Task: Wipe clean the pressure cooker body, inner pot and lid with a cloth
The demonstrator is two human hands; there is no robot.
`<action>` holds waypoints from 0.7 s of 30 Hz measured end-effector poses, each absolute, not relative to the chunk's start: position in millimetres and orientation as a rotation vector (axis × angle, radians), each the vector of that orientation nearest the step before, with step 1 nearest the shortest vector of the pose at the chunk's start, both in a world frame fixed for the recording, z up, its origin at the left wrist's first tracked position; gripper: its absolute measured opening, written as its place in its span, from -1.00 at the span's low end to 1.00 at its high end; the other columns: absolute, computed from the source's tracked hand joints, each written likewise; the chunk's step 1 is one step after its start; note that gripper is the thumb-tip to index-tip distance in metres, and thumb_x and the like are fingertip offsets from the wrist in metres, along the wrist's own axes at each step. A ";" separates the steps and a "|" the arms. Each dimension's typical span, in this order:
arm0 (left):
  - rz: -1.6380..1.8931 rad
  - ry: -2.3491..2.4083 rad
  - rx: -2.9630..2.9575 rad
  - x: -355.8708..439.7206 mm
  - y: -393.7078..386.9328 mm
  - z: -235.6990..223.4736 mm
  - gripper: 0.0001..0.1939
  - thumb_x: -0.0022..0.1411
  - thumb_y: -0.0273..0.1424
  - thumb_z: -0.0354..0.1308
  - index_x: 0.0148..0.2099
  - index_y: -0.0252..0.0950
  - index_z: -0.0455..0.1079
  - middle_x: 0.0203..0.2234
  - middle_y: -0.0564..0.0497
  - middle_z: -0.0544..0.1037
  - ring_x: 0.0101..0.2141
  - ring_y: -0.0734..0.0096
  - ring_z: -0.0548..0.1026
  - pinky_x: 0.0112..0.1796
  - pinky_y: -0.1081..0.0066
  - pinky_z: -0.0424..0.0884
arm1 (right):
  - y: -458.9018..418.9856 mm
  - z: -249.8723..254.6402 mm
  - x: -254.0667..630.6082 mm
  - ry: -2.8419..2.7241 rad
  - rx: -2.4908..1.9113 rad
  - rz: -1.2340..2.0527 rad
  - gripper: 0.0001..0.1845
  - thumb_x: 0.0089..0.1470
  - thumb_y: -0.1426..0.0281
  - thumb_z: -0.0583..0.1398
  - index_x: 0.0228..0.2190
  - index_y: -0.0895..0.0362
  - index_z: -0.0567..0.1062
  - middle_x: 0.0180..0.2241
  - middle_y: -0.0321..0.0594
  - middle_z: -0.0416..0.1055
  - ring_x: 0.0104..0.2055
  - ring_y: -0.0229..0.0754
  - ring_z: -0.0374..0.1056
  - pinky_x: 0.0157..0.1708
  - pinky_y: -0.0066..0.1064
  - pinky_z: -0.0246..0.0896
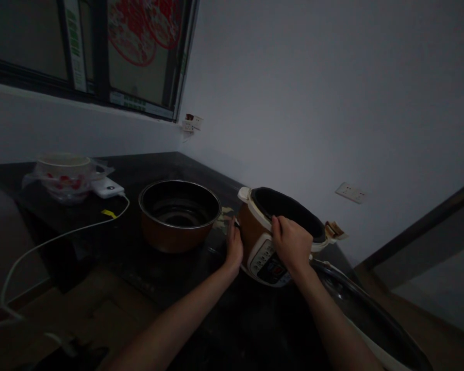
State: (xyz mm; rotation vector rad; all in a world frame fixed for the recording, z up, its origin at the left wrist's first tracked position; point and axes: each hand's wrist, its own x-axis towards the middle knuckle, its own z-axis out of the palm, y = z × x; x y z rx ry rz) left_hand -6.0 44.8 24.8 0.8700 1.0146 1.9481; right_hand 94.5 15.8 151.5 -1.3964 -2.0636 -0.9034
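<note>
A brown and white electric cooker [249, 229], with a control panel on its front, stands tilted on the dark counter. Its mouth shows a black inside. My right hand [294, 245] is closed over the cooker's front rim, its fingertips curled towards the inside. Against the cooker's left side rests my left hand [234, 247], gripping it with the fingers partly hidden. To the left, apart from both hands, sits a round brown pot [174, 238] with a black interior and no lid on it.
At the far left are a plastic-wrapped cup [64, 178] and a white power strip [109, 186], with a white cable [67, 226] trailing off the counter. A large dark round object with a pale edge [365, 304] lies at right. Wall sockets [350, 192] sit behind.
</note>
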 end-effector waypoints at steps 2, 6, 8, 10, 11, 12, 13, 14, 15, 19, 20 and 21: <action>1.969 1.091 0.972 5.4 33.4 33.7 -0.51 0.33 -0.34 -0.19 0.28 -0.22 0.07 0.32 -0.03 0.03 0.30 0.45 -0.12 0.25 0.29 -0.22 | 15.8 151.3 103.6 -2.095 -1.362 -0.862 -0.57 0.26 0.25 -0.06 -0.51 0.14 0.44 -0.53 -0.22 0.44 -0.47 -0.24 0.32 -0.47 -0.40 -0.13; 2.004 1.167 1.143 20.6 9.9 50.7 -0.44 0.32 -0.31 -0.11 0.33 -0.20 -0.05 0.34 -0.03 -0.07 0.32 0.40 -0.25 0.26 0.25 -0.33 | 16.1 149.5 118.6 -2.127 -1.308 -0.782 -0.57 0.26 0.24 -0.06 -0.47 0.14 0.46 -0.51 -0.21 0.45 -0.45 -0.24 0.33 -0.45 -0.42 -0.10; 2.007 1.136 1.164 20.0 2.4 53.2 -0.36 0.27 -0.32 -0.03 0.34 -0.24 -0.11 0.35 -0.07 -0.11 0.32 0.34 -0.24 0.26 0.23 -0.29 | 16.2 148.4 122.3 -2.125 -1.286 -0.770 -0.56 0.26 0.23 -0.06 -0.47 0.15 0.46 -0.51 -0.21 0.45 -0.45 -0.24 0.32 -0.45 -0.42 -0.09; 1.997 1.080 1.185 15.1 -1.7 51.9 -0.26 0.20 -0.35 0.06 0.35 -0.27 -0.16 0.35 -0.10 -0.15 0.32 0.30 -0.23 0.26 0.22 -0.26 | 16.1 147.6 123.3 -2.119 -1.279 -0.769 -0.56 0.25 0.23 -0.06 -0.47 0.15 0.47 -0.50 -0.20 0.45 -0.46 -0.24 0.31 -0.45 -0.43 -0.08; 1.984 1.047 1.197 11.9 -3.0 50.6 -0.22 0.16 -0.39 0.09 0.36 -0.28 -0.17 0.35 -0.10 -0.17 0.32 0.29 -0.23 0.26 0.22 -0.26 | 16.0 147.3 123.2 -2.114 -1.280 -0.769 -0.56 0.25 0.23 -0.06 -0.47 0.15 0.47 -0.50 -0.20 0.45 -0.46 -0.24 0.31 -0.44 -0.43 -0.08; 1.970 1.012 1.205 8.7 -4.1 49.2 -0.20 0.13 -0.44 0.09 0.36 -0.27 -0.17 0.35 -0.08 -0.17 0.32 0.29 -0.23 0.26 0.22 -0.27 | 15.8 147.1 122.8 -2.111 -1.282 -0.769 -0.57 0.25 0.23 -0.06 -0.46 0.15 0.47 -0.50 -0.20 0.45 -0.46 -0.24 0.31 -0.44 -0.43 -0.08; 1.958 0.978 1.209 5.9 -5.2 48.1 -0.19 0.09 -0.49 0.08 0.35 -0.26 -0.15 0.35 -0.06 -0.17 0.32 0.29 -0.23 0.27 0.22 -0.28 | 15.5 147.0 122.3 -2.110 -1.285 -0.768 -0.57 0.25 0.23 -0.06 -0.45 0.14 0.47 -0.51 -0.20 0.44 -0.46 -0.24 0.31 -0.44 -0.42 -0.08; 1.950 0.950 1.210 3.4 -6.4 47.3 -0.18 0.06 -0.53 0.06 0.35 -0.25 -0.13 0.35 -0.04 -0.16 0.32 0.30 -0.23 0.27 0.22 -0.28 | 15.2 147.0 121.7 -2.110 -1.289 -0.768 -0.57 0.25 0.23 -0.06 -0.45 0.14 0.48 -0.51 -0.21 0.44 -0.46 -0.24 0.30 -0.44 -0.42 -0.08; 1.945 0.934 1.213 1.5 -7.8 46.9 -0.16 0.03 -0.57 0.04 0.35 -0.26 -0.12 0.35 -0.03 -0.15 0.32 0.30 -0.23 0.27 0.22 -0.28 | 14.8 147.1 121.3 -2.109 -1.293 -0.769 -0.57 0.25 0.23 -0.06 -0.45 0.14 0.47 -0.51 -0.21 0.43 -0.46 -0.24 0.30 -0.44 -0.42 -0.08; 1.967 0.973 1.283 -4.7 -12.9 47.7 -0.13 -0.06 -0.61 0.04 0.34 -0.32 -0.06 0.33 -0.08 -0.06 0.31 0.24 -0.15 0.27 0.24 -0.23 | 13.6 147.7 120.3 -2.105 -1.301 -0.776 -0.59 0.25 0.24 -0.06 -0.44 0.13 0.47 -0.51 -0.22 0.43 -0.45 -0.23 0.31 -0.43 -0.42 -0.08; 1.986 0.980 1.285 -6.9 -13.2 47.8 -0.13 -0.08 -0.62 0.03 0.33 -0.31 -0.02 0.32 -0.07 -0.01 0.30 0.23 -0.10 0.27 0.24 -0.21 | 13.4 147.9 120.2 -2.105 -1.305 -0.780 -0.59 0.25 0.25 -0.06 -0.44 0.13 0.47 -0.50 -0.22 0.43 -0.45 -0.23 0.31 -0.43 -0.42 -0.08; 2.013 0.987 1.261 -9.7 -12.8 47.5 -0.15 -0.09 -0.63 0.02 0.31 -0.30 0.04 0.30 -0.07 0.05 0.29 0.23 -0.05 0.27 0.25 -0.18 | 13.2 148.1 120.1 -2.105 -1.309 -0.783 -0.60 0.25 0.25 -0.05 -0.44 0.13 0.48 -0.50 -0.22 0.43 -0.45 -0.23 0.30 -0.43 -0.41 -0.08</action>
